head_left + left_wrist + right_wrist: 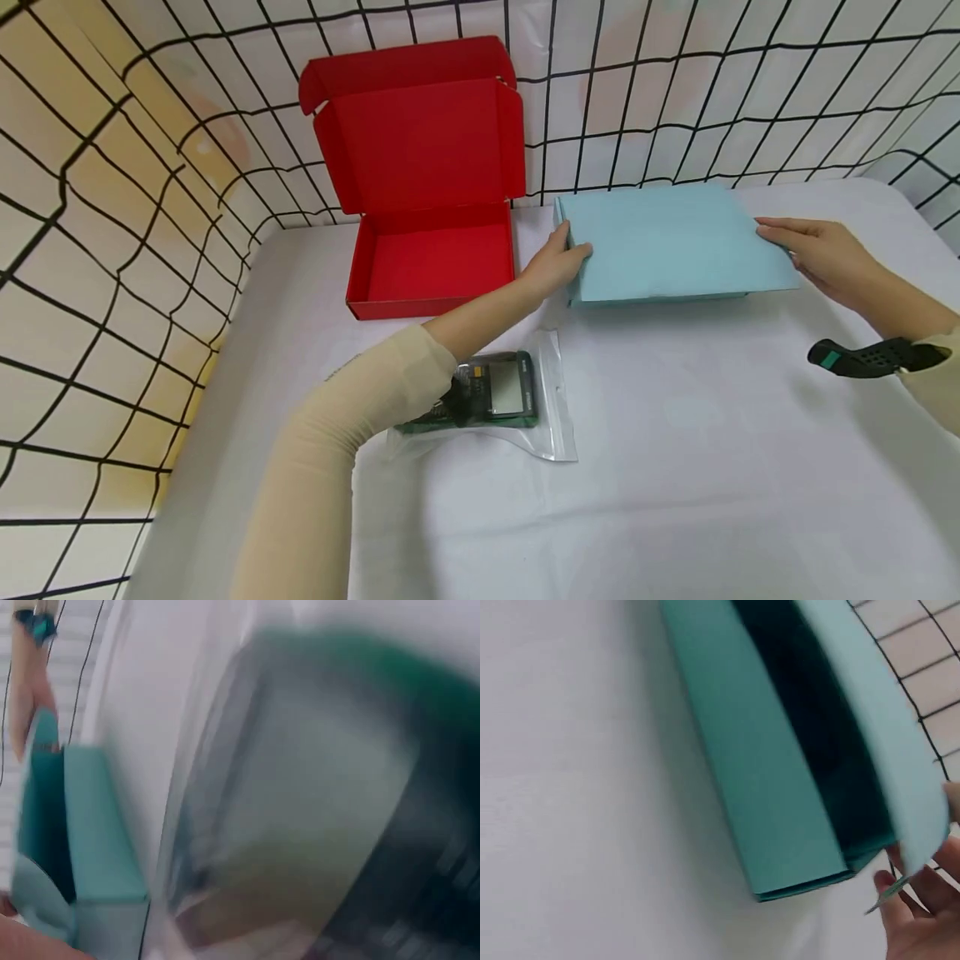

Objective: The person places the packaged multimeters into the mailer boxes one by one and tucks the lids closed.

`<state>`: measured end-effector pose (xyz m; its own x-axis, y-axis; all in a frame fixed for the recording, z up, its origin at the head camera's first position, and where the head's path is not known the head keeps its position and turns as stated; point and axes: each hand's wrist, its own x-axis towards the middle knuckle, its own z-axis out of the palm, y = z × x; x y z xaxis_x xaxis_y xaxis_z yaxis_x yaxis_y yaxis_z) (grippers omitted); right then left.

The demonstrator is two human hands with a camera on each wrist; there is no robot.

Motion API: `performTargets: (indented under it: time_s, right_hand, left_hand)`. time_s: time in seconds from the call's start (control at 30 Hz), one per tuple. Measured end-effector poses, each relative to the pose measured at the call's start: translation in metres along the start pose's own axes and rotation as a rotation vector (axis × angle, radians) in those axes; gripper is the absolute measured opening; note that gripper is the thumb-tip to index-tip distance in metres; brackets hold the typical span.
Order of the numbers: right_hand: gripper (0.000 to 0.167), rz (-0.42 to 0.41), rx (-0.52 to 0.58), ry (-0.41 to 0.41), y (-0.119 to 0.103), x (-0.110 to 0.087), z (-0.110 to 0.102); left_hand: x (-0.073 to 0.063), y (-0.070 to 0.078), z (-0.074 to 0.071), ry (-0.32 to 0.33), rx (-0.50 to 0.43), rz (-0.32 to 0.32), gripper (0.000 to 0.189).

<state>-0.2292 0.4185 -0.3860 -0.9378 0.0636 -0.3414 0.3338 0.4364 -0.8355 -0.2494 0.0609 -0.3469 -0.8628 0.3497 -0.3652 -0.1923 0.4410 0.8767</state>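
Observation:
A light-blue cardboard box point(667, 242) stands at the back right of the table. Its lid point(870, 727) is partly raised, and a dark gap shows between lid and front wall in both wrist views. My left hand point(555, 262) holds the lid at its left side, thumb on top. At the opposite end, my right hand point(828, 254) pinches the lid's right edge; in the right wrist view its fingers point(930, 892) curl around the side flap. What lies inside the box is hidden.
Left of it stands a red cardboard box point(438, 262), lid up. Beneath my left forearm lies a dark device with a grey screen point(506, 389) in a clear plastic bag point(558, 433). Black wire mesh point(637, 129) borders the table's back and left.

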Motion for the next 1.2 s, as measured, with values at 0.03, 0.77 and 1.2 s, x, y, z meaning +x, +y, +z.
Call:
performTargets:
  time_s: [0.03, 0.77, 1.2]
  right_hand:
    - [0.062, -0.006, -0.015, 0.033, 0.008, 0.003, 0.000]
    - [0.055, -0.105, -0.273, 0.294, 0.062, 0.026, 0.014]
    - [0.066, -0.051, -0.279, 0.333, 0.037, -0.011, 0.043]
  left_hand:
    - [-0.002, -0.002, 0.003, 0.005, -0.038, -0.017, 0.062]
    - [-0.009, -0.024, 0.022, 0.025, -0.032, -0.063, 0.067]
    - [-0.017, -0.032, 0.018, -0.010, 0.045, -0.068, 0.072]
